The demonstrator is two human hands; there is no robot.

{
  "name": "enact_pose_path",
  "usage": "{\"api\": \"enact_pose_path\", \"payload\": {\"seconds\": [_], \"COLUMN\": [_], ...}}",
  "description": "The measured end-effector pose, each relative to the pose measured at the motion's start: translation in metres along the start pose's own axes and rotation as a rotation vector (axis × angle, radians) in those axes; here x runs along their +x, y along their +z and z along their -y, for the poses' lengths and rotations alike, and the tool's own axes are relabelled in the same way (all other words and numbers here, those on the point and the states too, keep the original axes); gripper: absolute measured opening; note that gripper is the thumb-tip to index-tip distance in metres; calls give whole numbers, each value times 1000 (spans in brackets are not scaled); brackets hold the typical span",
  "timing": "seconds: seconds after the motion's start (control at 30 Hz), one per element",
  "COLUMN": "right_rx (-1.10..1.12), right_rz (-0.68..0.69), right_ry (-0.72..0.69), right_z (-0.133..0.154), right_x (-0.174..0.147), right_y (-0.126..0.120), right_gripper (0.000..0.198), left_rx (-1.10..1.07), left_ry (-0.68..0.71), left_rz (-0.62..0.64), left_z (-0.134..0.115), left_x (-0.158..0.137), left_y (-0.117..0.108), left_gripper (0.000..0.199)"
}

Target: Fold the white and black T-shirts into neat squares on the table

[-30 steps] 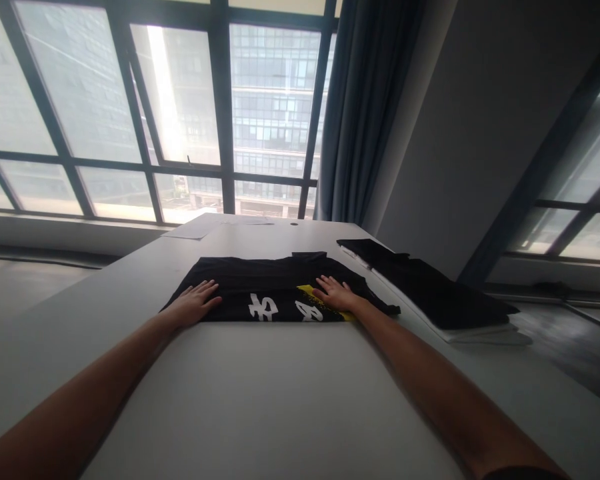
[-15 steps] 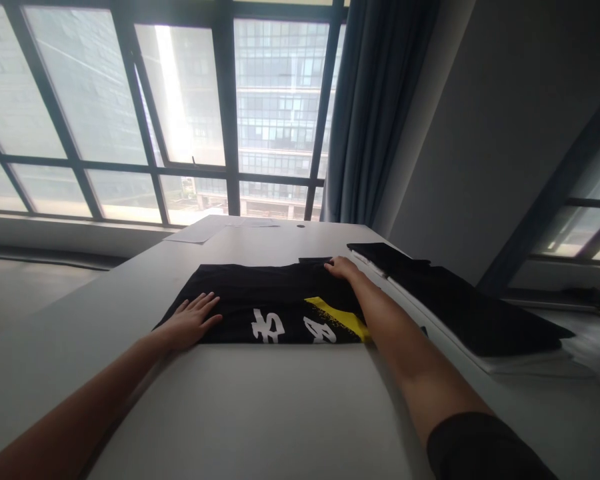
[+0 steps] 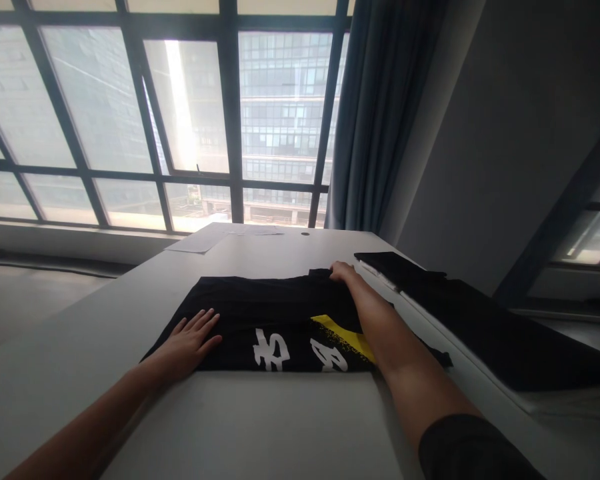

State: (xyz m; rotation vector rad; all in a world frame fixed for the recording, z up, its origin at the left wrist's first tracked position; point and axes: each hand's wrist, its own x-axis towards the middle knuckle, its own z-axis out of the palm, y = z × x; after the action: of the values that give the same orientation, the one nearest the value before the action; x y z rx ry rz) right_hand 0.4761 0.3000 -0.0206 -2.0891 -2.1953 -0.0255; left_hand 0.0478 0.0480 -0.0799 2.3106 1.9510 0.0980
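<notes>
A black T-shirt (image 3: 270, 297) with white lettering and a yellow stripe lies folded across the white table (image 3: 260, 427) in front of me. My left hand (image 3: 193, 340) rests flat on the left part of its cloth, fingers spread. At the shirt's far edge, toward the right, my right hand (image 3: 343, 272) has its fingers curled on the fabric beside a small raised flap. My right forearm crosses over the shirt's right side and hides part of it. Some black cloth shows beyond that forearm.
More black garments (image 3: 480, 327) lie along the table's right side, with white layers beneath. Sheets of paper (image 3: 195, 243) are at the far left corner. A dark round spot (image 3: 305, 234) marks the far tabletop. Windows and a blue-grey curtain (image 3: 375, 120) stand behind.
The view has tilted up a little, so the table sits lower. My right hand has shifted slightly along the shirt's far edge; more cloth shows right of my forearm. My left hand stays flat.
</notes>
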Motion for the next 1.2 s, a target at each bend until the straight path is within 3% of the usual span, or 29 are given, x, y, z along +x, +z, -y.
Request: {"api": "enact_pose_path", "payload": {"seconds": [0.13,0.27,0.4,0.57,0.67,0.8,0.93,1.2], "right_rx": [21,125,133,23,11,37,85,212], "right_rz": [-199,-408,-279,-11,41,21,-52,-131], "right_ry": [-87,-309,-384,-390,-371,-354,-360,-384], "right_z": [-1,-10,-27,-50,-55,-56,-62,-80], "right_x": [-37,-99,-172,-233,-248,-256,-257,-252], "right_y": [-37,-69,-76,-59,-52,-54,-61,-75], "right_gripper": [37,27,20,16,20,24,24,23], "left_rx": [6,13,3,6,107,286,321,347], "left_ry": [-7,3,-16,-17,60,83,59,200], "left_rz": [-34,-58,-101,-272,-310,-192,-129,-411], "left_z": [-3,-4,-8,-23,-34,-37,-24,3], "left_x": [0,-2,-5,3,19,42,51,33], "left_y": [0,0,-4,-23,-40,-56,-63,-81], "left_gripper": [71,71,76,78,67,60,41,40]}}
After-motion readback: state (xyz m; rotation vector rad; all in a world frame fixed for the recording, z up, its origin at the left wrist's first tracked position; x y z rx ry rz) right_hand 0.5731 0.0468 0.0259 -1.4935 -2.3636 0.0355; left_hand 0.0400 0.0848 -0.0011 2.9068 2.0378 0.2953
